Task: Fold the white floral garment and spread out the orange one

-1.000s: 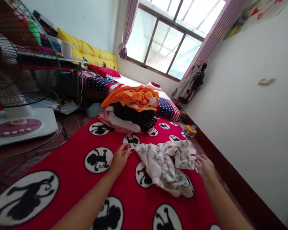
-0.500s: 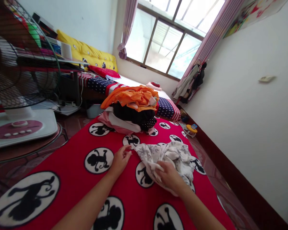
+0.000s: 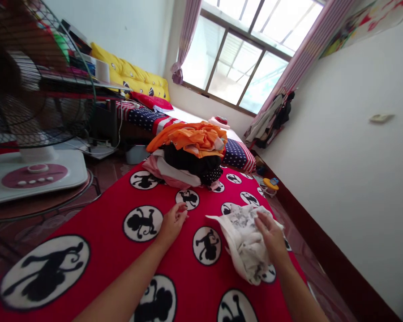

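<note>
The garment, white with a grey print, lies crumpled on the red cloth, right of centre and near the cloth's right edge. One pale corner points left, toward the left hand, without reaching it. The right hand is on the garment's right side, fingers spread across the fabric. Whether thumb and fingers are closed on a fold cannot be told, the thumb side being hidden. The left hand holds nothing; its fingers are loosely curled, with thumb and fingertips apart. It is low over the red cloth, just below a white disc bearing a black monkey figure. Contact with the cloth cannot be confirmed.

Beyond both hands, a pile of clothes stands at the far part of the cloth: an orange piece on top, a black piece beneath it, and a pink piece at the bottom left. Behind the pile is a bed with a star-and-stripe cover, below a window. At the left is a fan on a round stand. At the right, beside the wall, is a yellow stool.
</note>
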Demonstrator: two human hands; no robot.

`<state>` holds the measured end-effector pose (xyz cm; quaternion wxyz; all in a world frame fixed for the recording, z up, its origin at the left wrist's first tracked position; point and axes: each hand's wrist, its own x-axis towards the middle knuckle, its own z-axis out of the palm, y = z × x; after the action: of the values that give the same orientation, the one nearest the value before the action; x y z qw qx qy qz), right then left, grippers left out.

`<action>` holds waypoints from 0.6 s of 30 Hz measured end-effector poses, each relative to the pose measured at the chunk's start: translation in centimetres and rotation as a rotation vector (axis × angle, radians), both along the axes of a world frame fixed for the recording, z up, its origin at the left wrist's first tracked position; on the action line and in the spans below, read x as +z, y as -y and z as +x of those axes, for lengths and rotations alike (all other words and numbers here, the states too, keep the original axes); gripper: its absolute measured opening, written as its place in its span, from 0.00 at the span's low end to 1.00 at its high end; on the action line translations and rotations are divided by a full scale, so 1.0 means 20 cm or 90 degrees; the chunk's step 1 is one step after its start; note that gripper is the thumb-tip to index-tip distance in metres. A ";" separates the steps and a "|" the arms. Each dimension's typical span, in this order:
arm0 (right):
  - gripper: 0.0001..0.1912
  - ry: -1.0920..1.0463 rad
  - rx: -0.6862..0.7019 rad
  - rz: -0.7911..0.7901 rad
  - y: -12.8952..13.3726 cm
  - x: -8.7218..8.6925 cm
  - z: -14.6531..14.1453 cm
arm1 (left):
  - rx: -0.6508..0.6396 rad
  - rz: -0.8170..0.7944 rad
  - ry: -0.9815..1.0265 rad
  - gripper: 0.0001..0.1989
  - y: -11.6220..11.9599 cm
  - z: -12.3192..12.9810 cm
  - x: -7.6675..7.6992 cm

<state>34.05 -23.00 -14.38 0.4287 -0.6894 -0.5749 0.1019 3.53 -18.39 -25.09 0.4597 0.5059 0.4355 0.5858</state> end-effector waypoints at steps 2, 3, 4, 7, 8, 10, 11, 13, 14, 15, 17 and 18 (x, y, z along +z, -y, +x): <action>0.36 0.092 0.054 -0.121 0.12 -0.08 -0.05 | -0.001 0.010 -0.022 0.22 0.00 0.00 0.00; 0.39 0.149 0.072 -0.173 0.17 -0.10 -0.08 | -0.003 0.016 -0.037 0.21 0.00 0.00 0.00; 0.42 0.213 0.084 -0.212 0.21 -0.11 -0.10 | -0.006 0.023 -0.057 0.19 0.00 0.00 0.00; 0.27 0.333 0.101 -0.300 0.24 -0.08 -0.16 | -0.020 0.054 -0.136 0.14 0.02 0.00 0.01; 0.19 0.317 0.114 -0.309 0.24 -0.06 -0.18 | -0.023 0.068 -0.163 0.13 0.02 -0.01 0.02; 0.09 0.159 0.143 -0.279 0.23 0.03 -0.21 | -0.030 0.096 -0.207 0.11 0.03 -0.01 0.03; 0.08 0.030 0.144 -0.227 0.23 0.09 -0.24 | -0.035 0.106 -0.219 0.11 0.04 -0.01 0.03; 0.11 -0.250 0.109 -0.043 0.23 0.26 -0.29 | -0.046 0.106 -0.214 0.11 0.04 -0.01 0.03; 0.13 -0.363 0.086 0.077 0.23 0.35 -0.32 | -0.050 0.094 -0.192 0.11 0.05 -0.01 0.04; 0.15 -0.449 0.089 0.192 0.23 0.44 -0.34 | -0.049 0.076 -0.156 0.13 0.05 -0.01 0.04; 0.22 -0.540 0.137 0.346 0.19 0.57 -0.35 | -0.031 0.026 -0.054 0.19 0.05 -0.01 0.05; 0.25 -0.555 0.158 0.382 0.17 0.60 -0.34 | -0.013 0.002 0.005 0.22 0.05 -0.01 0.05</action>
<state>27.18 -26.34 -2.42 0.7900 -0.3576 -0.4249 0.2596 3.25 -19.41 -24.00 0.4667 0.5089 0.4271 0.5838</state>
